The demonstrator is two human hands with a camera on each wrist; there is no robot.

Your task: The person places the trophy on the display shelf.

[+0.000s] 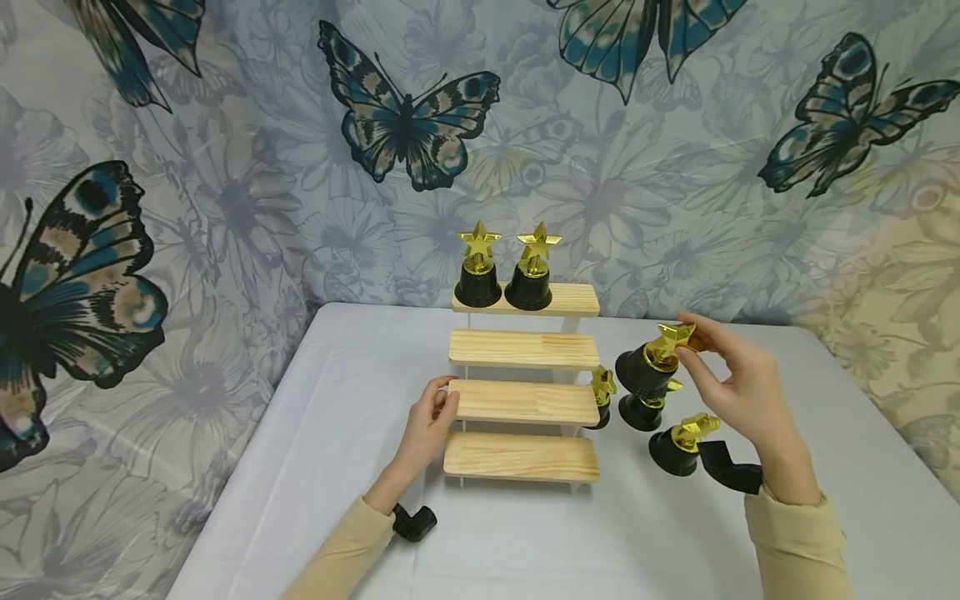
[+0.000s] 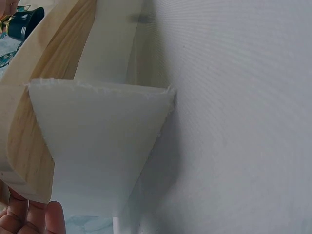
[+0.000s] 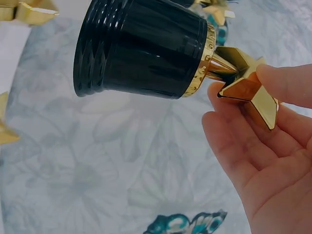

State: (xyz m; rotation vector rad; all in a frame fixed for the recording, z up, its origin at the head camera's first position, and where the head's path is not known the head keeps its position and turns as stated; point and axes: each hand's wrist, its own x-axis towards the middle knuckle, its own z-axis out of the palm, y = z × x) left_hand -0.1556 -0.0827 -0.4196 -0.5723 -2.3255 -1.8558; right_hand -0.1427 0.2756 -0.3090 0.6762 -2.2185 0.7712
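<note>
A black-based gold-star trophy [image 1: 649,363] hangs tilted right of a four-tier wooden stand [image 1: 523,457].

Downward head view, close wrist views, stand [image 1: 525,402] in head and left

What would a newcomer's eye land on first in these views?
Probably the big teal-and-black butterflies on the patterned backdrop behind the table. Next come the two gold-star trophies atop the four-tier wooden stand. To the stand's right, another trophy is held tilted, its star pinched in the right hand.
</note>
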